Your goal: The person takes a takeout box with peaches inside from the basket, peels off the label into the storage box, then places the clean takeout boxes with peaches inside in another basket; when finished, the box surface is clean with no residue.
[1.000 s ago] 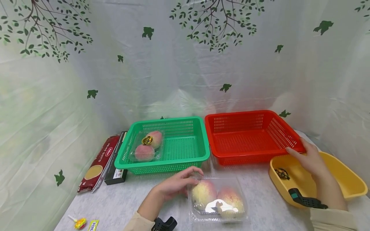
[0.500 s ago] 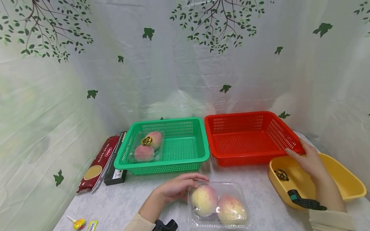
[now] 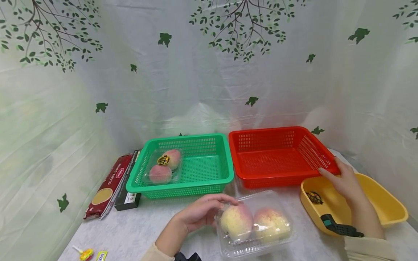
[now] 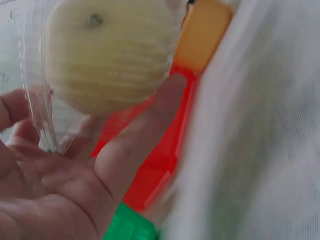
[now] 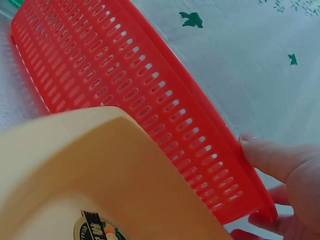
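Note:
My left hand (image 3: 204, 212) holds a clear plastic box (image 3: 254, 248) by its left end. Two yellow-pink peaches (image 3: 236, 222) sit inside it, and the box is tilted. In the left wrist view the thumb (image 4: 145, 127) lies along one side and the other fingers reach round the far side. On the right, my right hand (image 3: 347, 183) grips the near right corner of the red basket (image 3: 281, 181). Its thumb (image 5: 265, 152) presses the rim from above, with the fingers under the corner in the right wrist view. Nothing lies in the red basket.
A green basket (image 3: 196, 188) at left holds another clear box of two pink peaches (image 3: 160, 174). A yellow tub (image 3: 380, 192) with a black sticker stands under my right forearm. A red packet (image 3: 109, 186), a black box (image 3: 127, 203), a lollipop (image 3: 86, 254) and a small yellow wrapper (image 3: 101, 256) lie left.
My left hand has lifted and turned the clear box of peaches, its far right end swinging outward. The right hand stays on the red basket's corner. The whole head view shifts slightly.

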Available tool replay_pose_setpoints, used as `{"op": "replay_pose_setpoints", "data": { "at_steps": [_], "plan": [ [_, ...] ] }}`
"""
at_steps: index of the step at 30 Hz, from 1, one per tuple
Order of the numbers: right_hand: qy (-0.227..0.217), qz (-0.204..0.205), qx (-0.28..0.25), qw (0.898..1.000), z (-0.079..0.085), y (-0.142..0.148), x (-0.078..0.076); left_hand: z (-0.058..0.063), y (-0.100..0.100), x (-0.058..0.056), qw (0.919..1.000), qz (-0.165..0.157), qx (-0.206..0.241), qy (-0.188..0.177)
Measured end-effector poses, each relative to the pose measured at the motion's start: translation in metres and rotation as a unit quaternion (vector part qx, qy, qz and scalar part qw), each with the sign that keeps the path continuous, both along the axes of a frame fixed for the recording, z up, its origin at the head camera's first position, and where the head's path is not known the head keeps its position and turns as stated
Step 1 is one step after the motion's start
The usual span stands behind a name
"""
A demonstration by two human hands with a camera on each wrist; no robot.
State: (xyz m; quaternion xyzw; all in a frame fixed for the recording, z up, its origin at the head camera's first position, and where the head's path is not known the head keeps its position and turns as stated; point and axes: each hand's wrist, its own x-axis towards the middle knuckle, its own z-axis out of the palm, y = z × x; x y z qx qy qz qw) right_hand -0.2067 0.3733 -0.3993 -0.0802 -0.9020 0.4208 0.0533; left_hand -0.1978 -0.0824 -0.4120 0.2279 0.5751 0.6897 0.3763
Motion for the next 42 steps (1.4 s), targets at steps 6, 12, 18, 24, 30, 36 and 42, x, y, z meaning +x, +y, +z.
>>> {"op": "replay_pose_setpoints", "data": {
  "at_steps": [6,12,18,24,30,36,42],
  "plan": [
    [-0.011,-0.01,-0.001,1.0,-0.002,-0.002,0.0,0.017,0.011,0.002,0.9985,0.053,0.01,-0.011],
    [-0.009,-0.011,-0.005,1.0,-0.004,-0.004,-0.001,0.037,0.024,-0.006,0.993,0.115,0.023,-0.013],
    [-0.013,-0.012,-0.002,1.0,-0.002,-0.004,0.0,0.063,0.056,-0.012,0.9827,0.182,0.032,-0.01],
    [-0.016,-0.011,0.005,1.0,-0.001,-0.002,-0.001,0.082,0.092,-0.027,0.9632,0.267,0.022,-0.023],
    [-0.013,-0.004,0.014,1.0,0.0,0.0,-0.004,0.091,0.124,-0.046,0.9432,0.332,-0.005,-0.01],
    [-0.013,-0.01,0.007,1.0,-0.001,0.0,-0.002,0.087,0.154,-0.066,0.9277,0.37,-0.043,0.022],
    [-0.015,-0.012,0.001,1.0,-0.002,-0.001,0.0,0.075,0.176,-0.078,0.9143,0.396,-0.082,0.027]
  ]
}}
